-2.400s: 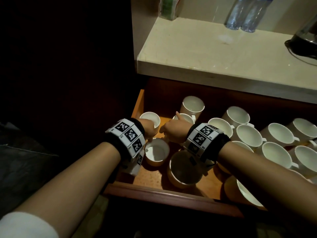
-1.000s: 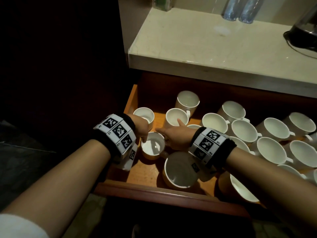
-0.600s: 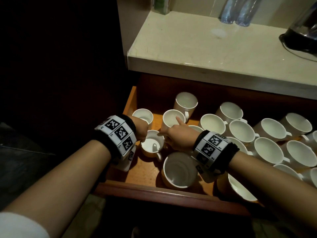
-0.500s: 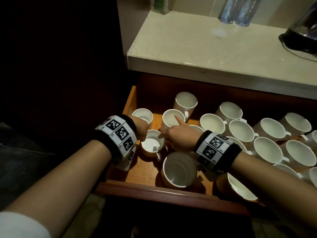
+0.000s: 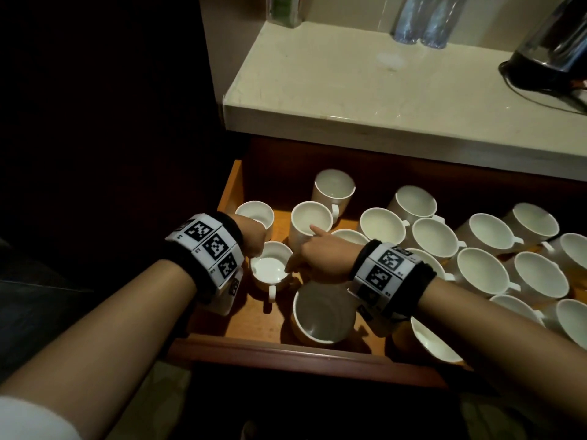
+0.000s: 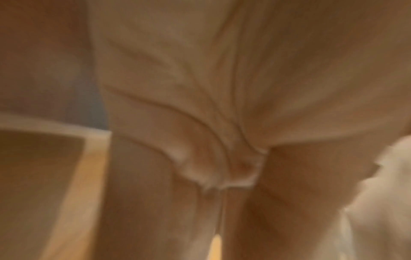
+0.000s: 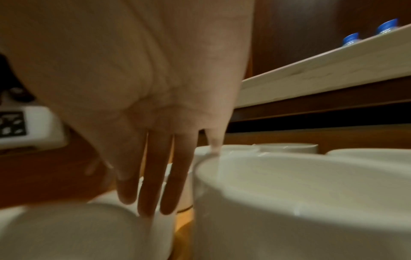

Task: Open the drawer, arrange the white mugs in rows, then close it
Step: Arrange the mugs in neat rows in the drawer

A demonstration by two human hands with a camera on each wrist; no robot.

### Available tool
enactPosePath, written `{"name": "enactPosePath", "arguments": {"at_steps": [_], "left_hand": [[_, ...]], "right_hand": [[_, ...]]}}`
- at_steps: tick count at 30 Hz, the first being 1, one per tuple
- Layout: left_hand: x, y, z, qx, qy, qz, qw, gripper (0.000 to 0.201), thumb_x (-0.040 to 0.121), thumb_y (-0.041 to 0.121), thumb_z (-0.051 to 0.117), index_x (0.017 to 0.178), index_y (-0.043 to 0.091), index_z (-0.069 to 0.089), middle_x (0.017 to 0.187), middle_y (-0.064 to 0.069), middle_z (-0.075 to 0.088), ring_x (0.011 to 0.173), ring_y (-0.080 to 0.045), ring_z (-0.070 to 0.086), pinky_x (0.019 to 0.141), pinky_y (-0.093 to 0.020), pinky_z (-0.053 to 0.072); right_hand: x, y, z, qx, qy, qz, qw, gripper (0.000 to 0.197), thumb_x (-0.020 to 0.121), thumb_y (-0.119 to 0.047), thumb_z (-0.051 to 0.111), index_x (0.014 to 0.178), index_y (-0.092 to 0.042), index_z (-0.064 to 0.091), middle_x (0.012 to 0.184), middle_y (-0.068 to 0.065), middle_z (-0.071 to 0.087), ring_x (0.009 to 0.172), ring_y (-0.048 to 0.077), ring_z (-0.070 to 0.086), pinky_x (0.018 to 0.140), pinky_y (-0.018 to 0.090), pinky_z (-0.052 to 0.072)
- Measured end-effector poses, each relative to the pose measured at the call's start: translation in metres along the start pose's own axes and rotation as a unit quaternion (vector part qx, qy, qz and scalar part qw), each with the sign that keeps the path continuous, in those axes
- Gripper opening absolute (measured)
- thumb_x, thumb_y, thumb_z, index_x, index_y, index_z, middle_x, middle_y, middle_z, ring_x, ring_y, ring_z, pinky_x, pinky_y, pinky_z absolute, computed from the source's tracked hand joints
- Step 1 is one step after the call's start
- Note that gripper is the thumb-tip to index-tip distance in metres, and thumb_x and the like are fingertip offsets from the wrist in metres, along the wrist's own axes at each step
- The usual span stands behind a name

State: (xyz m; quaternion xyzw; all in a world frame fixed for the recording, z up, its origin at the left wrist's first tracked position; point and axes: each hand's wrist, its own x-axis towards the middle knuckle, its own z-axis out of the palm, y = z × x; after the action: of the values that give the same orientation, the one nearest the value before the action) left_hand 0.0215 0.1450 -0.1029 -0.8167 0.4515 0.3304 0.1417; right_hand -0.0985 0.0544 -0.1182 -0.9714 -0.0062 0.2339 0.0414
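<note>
White mugs (image 5: 435, 238) crowd the drawer (image 5: 286, 352), unaligned; wrist view shows right hand (image 7: 138, 88) straight-fingered among them; left hand (image 5: 251, 238): hold unclear.

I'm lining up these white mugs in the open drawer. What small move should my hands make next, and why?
Probably slide the small white ceramic mug between your left hand and right hand leftward, into line with the white mug by the left wall of the wooden drawer. Both hands flank it, it sits further from that wall, and bare floor shows in front of it.

Eighteen white mugs (image 5: 481, 271), two bottles (image 5: 409, 17), one kettle (image 5: 549, 58).
</note>
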Motion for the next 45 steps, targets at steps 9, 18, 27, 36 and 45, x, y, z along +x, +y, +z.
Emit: {"name": "enactPosePath", "arguments": {"at_steps": [9, 18, 27, 36, 45], "left_hand": [[-0.006, 0.033, -0.019, -0.08, -0.024, 0.052, 0.995, 0.018, 0.09, 0.026, 0.061, 0.083, 0.009, 0.064, 0.072, 0.0, 0.067, 0.053, -0.007, 0.059, 0.05, -0.017, 0.047], [0.002, 0.065, -0.006, -0.038, -0.078, 0.067, 0.994, 0.034, 0.079, 0.037, 0.072, 0.096, 0.008, 0.071, 0.086, -0.001, 0.073, 0.074, -0.012, 0.065, 0.086, -0.03, 0.053], [0.022, 0.059, -0.005, -0.207, 0.064, 0.053, 0.975, 0.029, 0.08, 0.022, 0.073, 0.095, 0.02, 0.049, 0.099, -0.007, 0.066, 0.084, -0.021, 0.066, 0.066, -0.029, 0.057], [0.023, 0.051, -0.001, -0.181, 0.104, 0.019, 0.978, 0.041, 0.081, 0.02, 0.072, 0.118, 0.011, 0.055, 0.12, -0.007, 0.063, 0.111, -0.022, 0.058, 0.099, -0.037, 0.046], [0.016, 0.049, -0.001, -0.263, 0.119, 0.035, 0.957, 0.03, 0.083, 0.014, 0.069, 0.1, 0.015, 0.045, 0.089, -0.007, 0.063, 0.073, -0.018, 0.063, 0.06, -0.027, 0.055]], "right_hand": [[-0.053, 0.048, -0.01, 0.116, 0.108, 0.093, 0.983, 0.022, 0.092, -0.021, 0.056, 0.108, -0.015, 0.069, 0.103, 0.004, 0.071, 0.093, 0.02, 0.063, 0.073, 0.025, 0.042], [-0.067, 0.057, 0.017, 0.154, 0.014, 0.123, 0.98, 0.03, 0.091, -0.021, 0.06, 0.121, -0.017, 0.062, 0.098, 0.006, 0.067, 0.079, 0.013, 0.053, 0.072, 0.023, 0.038], [-0.067, 0.06, 0.027, 0.159, 0.043, 0.117, 0.979, 0.019, 0.088, -0.026, 0.062, 0.101, -0.014, 0.07, 0.08, -0.002, 0.06, 0.074, 0.013, 0.053, 0.061, 0.02, 0.037], [-0.068, 0.059, 0.026, 0.144, 0.058, 0.133, 0.979, 0.018, 0.086, -0.027, 0.066, 0.092, -0.012, 0.072, 0.078, 0.001, 0.062, 0.072, 0.017, 0.057, 0.058, 0.02, 0.038], [-0.069, 0.053, 0.027, 0.095, 0.076, 0.145, 0.982, 0.017, 0.088, -0.024, 0.062, 0.091, -0.01, 0.07, 0.087, 0.007, 0.066, 0.078, 0.023, 0.061, 0.062, 0.024, 0.047]]}}
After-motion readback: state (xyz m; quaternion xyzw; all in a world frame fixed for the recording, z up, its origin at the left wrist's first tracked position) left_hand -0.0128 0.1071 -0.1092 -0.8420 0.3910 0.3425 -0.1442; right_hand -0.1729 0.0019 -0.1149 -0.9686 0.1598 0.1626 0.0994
